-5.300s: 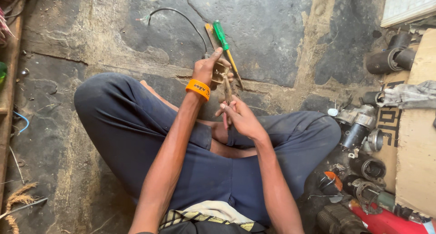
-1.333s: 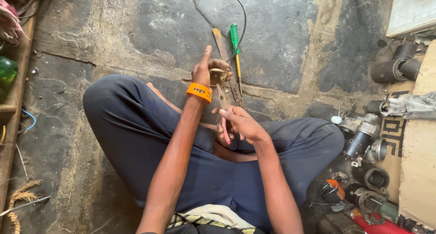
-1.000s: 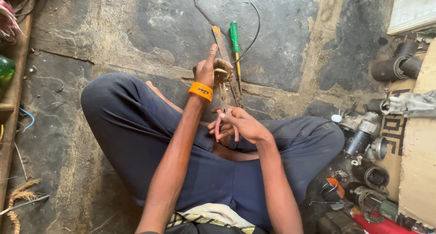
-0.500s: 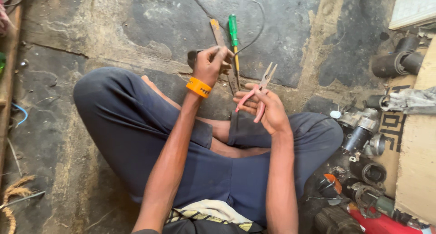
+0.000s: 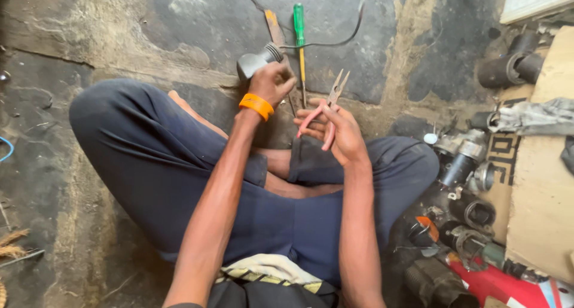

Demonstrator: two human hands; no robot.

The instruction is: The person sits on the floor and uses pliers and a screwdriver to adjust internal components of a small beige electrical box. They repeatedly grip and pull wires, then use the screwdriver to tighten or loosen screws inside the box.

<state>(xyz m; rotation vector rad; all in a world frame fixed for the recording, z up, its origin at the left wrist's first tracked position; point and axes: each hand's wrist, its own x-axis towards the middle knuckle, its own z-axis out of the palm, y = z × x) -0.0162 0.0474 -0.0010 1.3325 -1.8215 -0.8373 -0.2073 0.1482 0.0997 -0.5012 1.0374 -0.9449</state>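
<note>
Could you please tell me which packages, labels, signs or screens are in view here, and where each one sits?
Cardboard sheet: lying flat on the floor at the right edge, plain brown, with dark printed lettering along its left border.
Red package or container: bottom right corner, partly cut off, red with a lighter patch at its end; its kind cannot be told.
No screens or signs show.

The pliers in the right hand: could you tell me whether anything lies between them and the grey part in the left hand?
Nothing visible does. The pliers sit apart from the grey part, with only floor and a green screwdriver behind the gap.
</note>
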